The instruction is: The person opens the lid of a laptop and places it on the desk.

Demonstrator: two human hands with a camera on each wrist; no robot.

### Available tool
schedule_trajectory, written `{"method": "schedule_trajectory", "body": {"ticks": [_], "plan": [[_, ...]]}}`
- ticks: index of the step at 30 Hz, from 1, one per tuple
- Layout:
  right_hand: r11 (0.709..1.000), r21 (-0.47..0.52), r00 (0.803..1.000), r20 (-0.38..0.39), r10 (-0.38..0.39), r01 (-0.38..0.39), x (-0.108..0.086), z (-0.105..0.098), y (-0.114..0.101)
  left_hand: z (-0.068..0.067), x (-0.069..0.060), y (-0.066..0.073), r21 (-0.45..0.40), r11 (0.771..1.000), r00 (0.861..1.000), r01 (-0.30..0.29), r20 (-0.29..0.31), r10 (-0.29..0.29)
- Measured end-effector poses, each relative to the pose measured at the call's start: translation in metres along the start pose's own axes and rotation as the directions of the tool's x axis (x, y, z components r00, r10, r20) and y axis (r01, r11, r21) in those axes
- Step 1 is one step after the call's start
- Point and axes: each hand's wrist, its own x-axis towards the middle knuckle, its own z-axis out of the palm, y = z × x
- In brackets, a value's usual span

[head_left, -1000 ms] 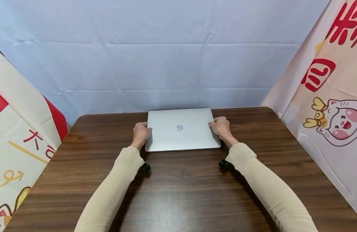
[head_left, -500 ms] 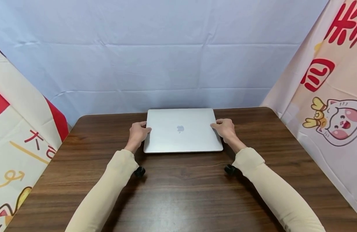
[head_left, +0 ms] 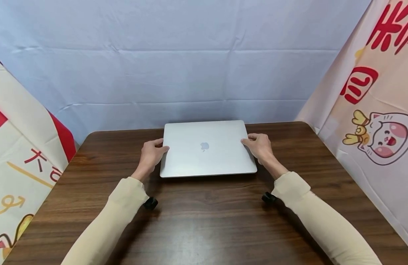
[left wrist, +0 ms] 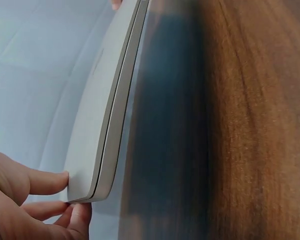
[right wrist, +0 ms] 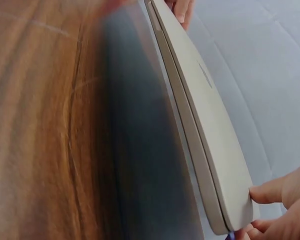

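A closed silver laptop (head_left: 208, 158) with an apple logo on its lid is held level between both hands, near the far edge of the table. At its left side my left hand (head_left: 151, 152) grips the edge, thumb on the lid and fingers beneath. My right hand (head_left: 259, 146) holds the opposite side in the same way. In the left wrist view the laptop's front edge (left wrist: 115, 115) stands off the wood, with a dark shadow or reflection below. The right wrist view likewise shows a gap under the laptop (right wrist: 205, 125).
The brown wooden table (head_left: 204, 217) stretches under and in front of the arms. A pale cloth backdrop (head_left: 177, 66) hangs just behind its far edge. Printed banners stand on the left (head_left: 21, 158) and right (head_left: 373, 110).
The laptop has risen off the table and looks slightly larger, nearer to the head camera. Both hands have come up with it, and the forearms have spread a little apart.
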Motion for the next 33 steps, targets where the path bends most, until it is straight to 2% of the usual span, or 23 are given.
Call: {"method": "schedule_trajectory", "body": {"ticks": [13, 22, 33], "plan": [[1.0, -0.02, 1.0, 0.005, -0.012, 0.012, -0.018, -0.003, -0.003, -0.012, -0.016, 0.0, -0.041, 0.999, 0.999, -0.003, 0.033, 0.004], [0.998, -0.036, 0.999, 0.027, -0.043, 0.044, -0.034, -0.007, -0.007, -0.023, -0.033, 0.002, -0.062, 0.998, 0.998, -0.011, 0.063, 0.015], [0.993, -0.088, 0.995, 0.06, -0.077, 0.082, -0.052, -0.01, -0.006, -0.025, -0.047, -0.001, -0.047, 0.999, 0.998, 0.008, 0.063, -0.005]]}}
